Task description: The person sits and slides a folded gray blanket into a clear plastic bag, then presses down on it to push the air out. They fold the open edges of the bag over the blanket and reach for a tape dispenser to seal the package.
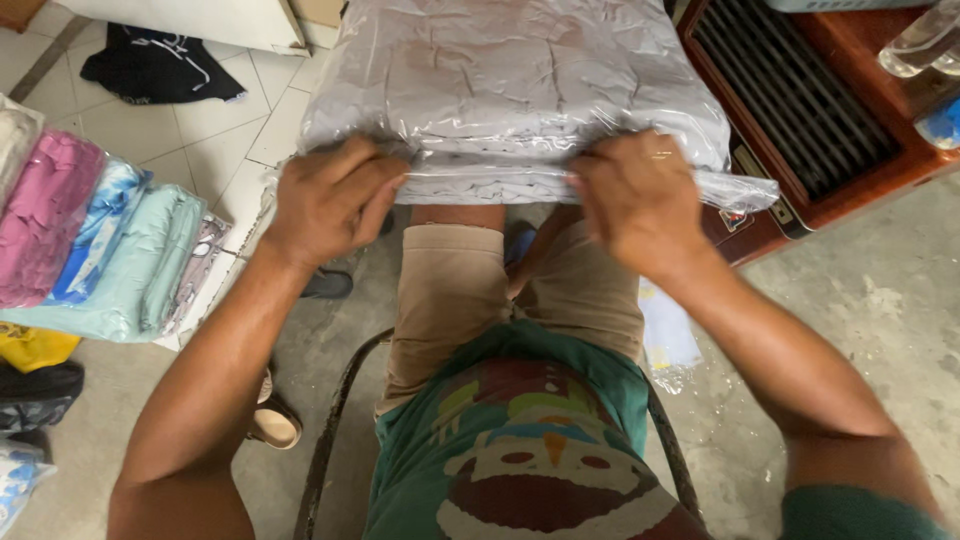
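Fingers [385,180] of the left hand [330,200] curl shut over the near edge of the bag [510,80], a clear plastic pack of folded grey cloth resting on the person's knees. Right hand [635,200] does the same at the right end of that edge, fingers folded down on the film. Seen from the head camera, the bag looks soft and light, its plastic slick and crinkly, likely to slide under a loose grip. Pinching film and cloth together along the near edge seems safest. Left of it lies a stack [100,250] of bagged coloured cloths.
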